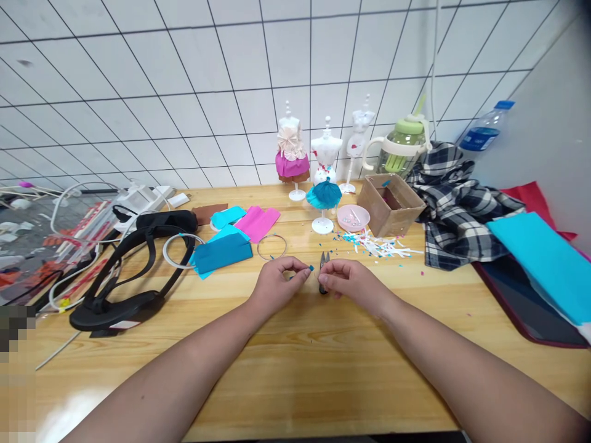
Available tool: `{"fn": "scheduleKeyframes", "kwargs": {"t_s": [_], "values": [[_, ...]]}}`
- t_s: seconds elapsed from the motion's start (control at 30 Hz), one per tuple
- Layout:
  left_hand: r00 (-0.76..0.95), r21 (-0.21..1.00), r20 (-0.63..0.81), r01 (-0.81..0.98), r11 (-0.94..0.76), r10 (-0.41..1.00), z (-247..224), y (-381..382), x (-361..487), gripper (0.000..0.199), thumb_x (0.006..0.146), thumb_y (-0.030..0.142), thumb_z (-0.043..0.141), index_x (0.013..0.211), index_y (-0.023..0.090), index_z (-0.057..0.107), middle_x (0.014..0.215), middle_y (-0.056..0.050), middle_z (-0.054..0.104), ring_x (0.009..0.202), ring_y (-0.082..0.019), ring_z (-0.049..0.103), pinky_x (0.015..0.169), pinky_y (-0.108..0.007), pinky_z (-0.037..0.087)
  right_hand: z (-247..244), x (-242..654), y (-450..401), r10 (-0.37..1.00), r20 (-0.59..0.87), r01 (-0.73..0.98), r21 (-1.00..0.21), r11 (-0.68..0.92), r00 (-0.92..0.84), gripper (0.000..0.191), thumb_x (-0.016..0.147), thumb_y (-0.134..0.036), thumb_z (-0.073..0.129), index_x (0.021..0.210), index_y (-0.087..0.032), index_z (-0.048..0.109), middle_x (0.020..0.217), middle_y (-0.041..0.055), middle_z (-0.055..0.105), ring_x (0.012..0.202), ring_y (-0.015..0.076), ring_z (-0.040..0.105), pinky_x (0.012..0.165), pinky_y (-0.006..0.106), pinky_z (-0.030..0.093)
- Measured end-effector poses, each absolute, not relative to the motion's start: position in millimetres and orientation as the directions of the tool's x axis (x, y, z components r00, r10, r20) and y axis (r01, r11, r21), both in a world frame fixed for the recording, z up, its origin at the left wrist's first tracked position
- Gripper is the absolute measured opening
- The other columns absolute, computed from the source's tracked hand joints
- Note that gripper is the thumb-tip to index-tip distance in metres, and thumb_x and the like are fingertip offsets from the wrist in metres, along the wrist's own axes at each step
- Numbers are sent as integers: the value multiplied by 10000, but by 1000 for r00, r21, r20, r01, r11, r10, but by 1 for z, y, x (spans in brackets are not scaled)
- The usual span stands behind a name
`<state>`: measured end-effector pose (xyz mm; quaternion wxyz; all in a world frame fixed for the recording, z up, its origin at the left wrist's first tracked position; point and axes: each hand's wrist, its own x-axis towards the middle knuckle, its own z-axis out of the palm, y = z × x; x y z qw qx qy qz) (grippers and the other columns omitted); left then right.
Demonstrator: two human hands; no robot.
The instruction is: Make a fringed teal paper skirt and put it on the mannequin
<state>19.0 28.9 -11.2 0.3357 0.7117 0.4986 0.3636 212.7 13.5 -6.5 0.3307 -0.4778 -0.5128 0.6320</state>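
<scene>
Between the fingertips of my left hand (281,283) is pinched a tiny dark teal piece (311,267). My right hand (348,280) is closed at the thumb and fingers, and whatever it may hold is too small to make out. Small black snips (323,286) lie on the table beside the right fingertips, blades pointing away from me. Behind the hands stands a white mini dress form (327,151) with a teal paper skirt (325,194). A thin wire ring (272,247) lies beyond my left hand.
Two other dress forms (292,151), a pink dish (353,218), paper scraps (378,243), a cardboard box (391,206) and a checked cloth (450,215) stand or lie behind. Folded teal paper (224,251), pink paper (257,223) and a black headset strap (133,307) are left.
</scene>
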Motion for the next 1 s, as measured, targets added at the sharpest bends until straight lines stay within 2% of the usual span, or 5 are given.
{"fn": "scheduleKeyframes", "kwargs": {"t_s": [0.27, 0.6, 0.77, 1.0], "values": [[259, 842, 165, 465, -273, 952, -9, 26, 23, 119, 776, 273, 657, 712, 188, 709, 718, -16, 746, 688, -173, 678, 672, -269, 530, -9, 202, 12, 919, -299, 71, -954, -291, -257, 339, 639, -452, 778, 742, -179, 607, 604, -40, 561, 537, 93, 504, 464, 202, 436], [285, 854, 148, 446, -268, 947, -12, 26, 22, 105, 773, 277, 675, 741, 197, 735, 761, -19, 762, 723, -180, 693, 720, -280, 542, -16, 201, 14, 931, -274, 117, -961, -252, -242, 229, 704, -385, 712, 725, -192, 591, 585, -47, 556, 521, 96, 501, 455, 203, 427], [343, 883, 111, 398, -251, 933, -13, 29, 18, 137, 766, 318, 694, 745, 189, 737, 761, -30, 756, 729, -183, 688, 716, -282, 534, -11, 200, 12, 926, -286, 118, -957, -264, -248, 204, 701, -353, 701, 720, -191, 581, 579, -47, 551, 529, 98, 514, 463, 204, 445], [379, 963, 19, 240, -119, 925, -14, 31, 16, 248, 742, 415, 723, 745, 167, 729, 712, -45, 736, 649, -171, 658, 603, -265, 520, -8, 197, 8, 943, -242, 79, -970, -230, -226, 155, 731, -323, 633, 706, -199, 543, 541, -55, 543, 471, 92, 496, 469, 220, 446]]}}
